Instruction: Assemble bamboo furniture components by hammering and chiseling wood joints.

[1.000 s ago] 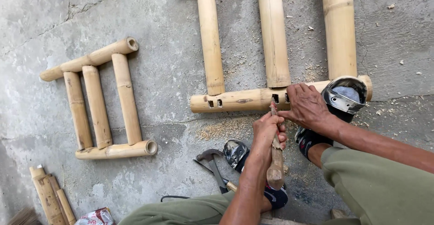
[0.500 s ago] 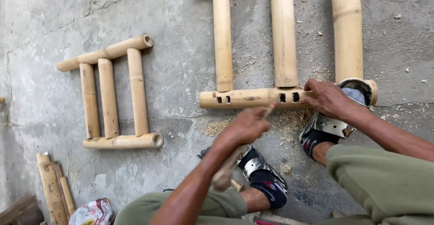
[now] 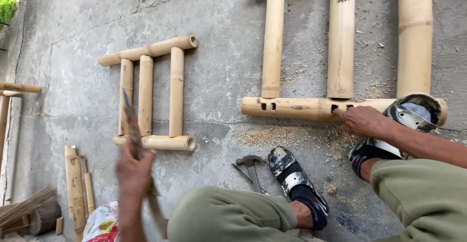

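Fingers of left hand [image 3: 134, 169] clamped on blurred knife-like tool [image 3: 130, 123] raised over concrete, right hand [image 3: 362, 120] fingertips pressed together on slotted bamboo crossbar [image 3: 311, 108] lying on ground just beside sandalled foot [image 3: 413, 113], hammer [image 3: 250, 166] near sawdust.

outdoor workshop yard | concrete floor [image 3: 219, 76] | bamboo frames [image 3: 151, 93] | sawdust [image 3: 277, 136]

- One view only, from a camera worn on the person's head; it looks steeply down over the bent knees onto the concrete floor [image 3: 219, 76]
- Close range; both hands and sandalled feet fill the lower edge, bamboo frames lie just beyond
- No second view shares the scene
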